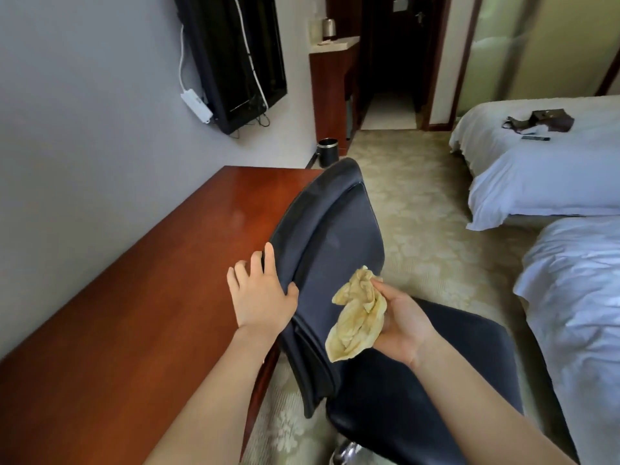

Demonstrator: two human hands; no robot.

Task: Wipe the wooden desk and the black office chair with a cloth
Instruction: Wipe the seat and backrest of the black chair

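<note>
The left hand (260,297) grasps the chair (330,236) back's edge, probably to steady it, while the right hand (404,327) holds the bunched cloth (355,317) against it for wiping.

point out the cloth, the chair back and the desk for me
cloth (357,317): head view, middle of the crumpled yellow bundle held in the right hand (407,325)
chair back (330,229): head view, dark padded front face
desk (161,280): head view, bare reddish wooden top
</note>
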